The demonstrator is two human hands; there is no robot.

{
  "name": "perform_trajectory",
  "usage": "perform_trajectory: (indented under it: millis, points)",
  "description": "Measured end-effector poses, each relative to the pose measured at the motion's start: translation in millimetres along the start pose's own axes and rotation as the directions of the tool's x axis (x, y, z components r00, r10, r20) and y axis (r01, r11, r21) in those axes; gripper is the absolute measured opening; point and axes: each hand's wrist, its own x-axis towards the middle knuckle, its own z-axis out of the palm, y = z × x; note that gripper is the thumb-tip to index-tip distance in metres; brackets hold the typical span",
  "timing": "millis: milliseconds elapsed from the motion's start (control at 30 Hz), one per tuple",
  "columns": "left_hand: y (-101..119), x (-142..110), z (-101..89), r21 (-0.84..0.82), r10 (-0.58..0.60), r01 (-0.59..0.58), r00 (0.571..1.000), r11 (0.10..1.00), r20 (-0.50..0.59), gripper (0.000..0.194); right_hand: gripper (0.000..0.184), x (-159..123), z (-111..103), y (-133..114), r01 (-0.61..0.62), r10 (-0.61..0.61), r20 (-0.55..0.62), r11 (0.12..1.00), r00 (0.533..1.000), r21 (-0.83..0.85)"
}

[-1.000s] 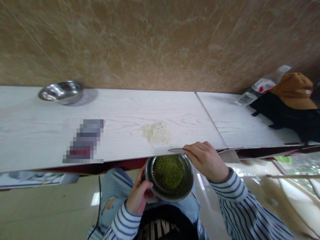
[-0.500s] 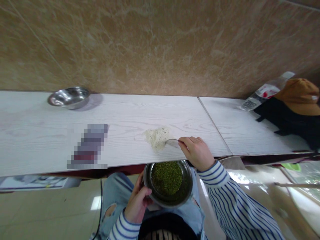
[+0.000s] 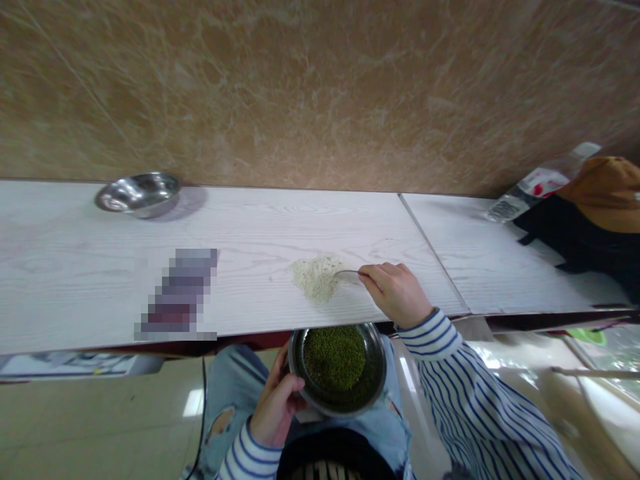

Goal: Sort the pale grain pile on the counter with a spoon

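My left hand [image 3: 278,400] grips the left rim of a metal bowl [image 3: 376,390], with the thumb over the edge. The bowl rests on my lap just under the counter edge, and small green beans [image 3: 335,358], which look like mung beans, lie in it. My right hand [image 3: 397,291] pinches the handle of a thin metal spoon [image 3: 349,274] over the counter. Its tip meets the right side of a flattened heap of pale, whitish-green powder [image 3: 316,279] with dark specks. Whether the spoon carries any powder, I cannot tell.
On the white wood-grain counter [image 3: 260,233], an empty metal bowl [image 3: 139,195] stands at the back left. A blurred-out flat object [image 3: 183,293] lies left of the powder. At the right are a clear plastic bottle [image 3: 543,181] on its side, a brown cap [image 3: 607,190] and dark cloth [image 3: 580,233].
My right hand and the spoon have shifted slightly away from me and to the right, with the tip still at the powder. My left hand and its bowl have stayed put.
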Motion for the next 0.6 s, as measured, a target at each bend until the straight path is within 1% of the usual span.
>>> perform_trajectory:
  millis: [133, 267, 367, 467, 600]
  points:
    - [0.5, 0.2, -0.9, 0.025, 0.007, -0.007, 1.0, 1.0, -0.006, 0.084, 0.02, -8.0, -1.8, -0.1, 0.037, -0.038, 0.027, 0.999, 0.999, 0.035]
    - [1.4, -0.6, 0.3, 0.025, 0.007, -0.007, 1.0, 1.0, -0.016, 0.083, 0.021, -10.2, -4.9, 4.1, 0.026, -0.026, -0.001, 0.998, 1.0, 0.051]
    - [1.4, -1.9, 1.1, 0.024, 0.003, -0.003, 1.0, 1.0, -0.009, 0.084, 0.022, 0.8, -4.4, 4.7, -0.004, 0.006, -0.037, 0.999, 0.999, 0.033]
    - [1.2, -3.1, 0.0, 0.009, 0.003, -0.003, 1.0, 1.0, -0.002, 0.083, 0.023, 17.5, -1.2, 2.1, -0.028, 0.028, -0.035, 1.0, 0.999, -0.009]
    - [1.6, -3.1, -2.8, -0.007, 0.01, -0.01, 1.0, 1.0, -0.014, 0.083, 0.023, 33.2, 3.0, -2.8, 0.011, -0.011, 0.0, 0.999, 1.0, -0.043]
